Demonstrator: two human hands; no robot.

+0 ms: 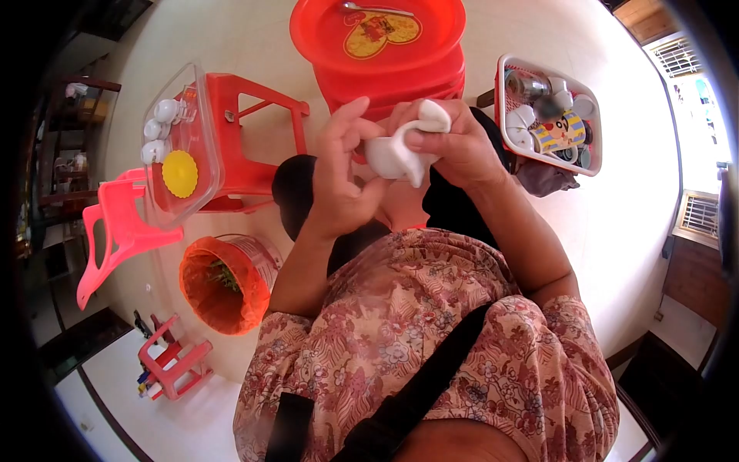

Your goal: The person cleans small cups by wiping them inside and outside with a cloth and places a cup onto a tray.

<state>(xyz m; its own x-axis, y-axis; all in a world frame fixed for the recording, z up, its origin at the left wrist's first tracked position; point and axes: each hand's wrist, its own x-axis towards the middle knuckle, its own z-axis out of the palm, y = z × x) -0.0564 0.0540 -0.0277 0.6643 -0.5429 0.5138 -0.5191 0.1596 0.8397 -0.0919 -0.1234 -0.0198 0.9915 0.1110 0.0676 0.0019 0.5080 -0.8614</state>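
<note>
Right, both hands are raised together over the lap, just off the near edge of the red basin [323, 35]. Between them sits a white cup [379, 159], with a white cloth [431, 119] against it. The right hand [466, 146] pinches the cloth between thumb and fingers. The left hand [339, 165] has its fingers spread and bent about the cup's left side, thumb below; whether they touch it I cannot tell. A spoon [377, 9] lies by the basin's far edge. Off to the left, the clear tray [218, 181] has white cups [155, 129] along its left edge and a yellow disc [180, 174] towards its near edge. To the right, a basket [597, 132] carries a jar [527, 84] at its far left corner and a patterned mug [562, 133] towards its near edge.
</note>
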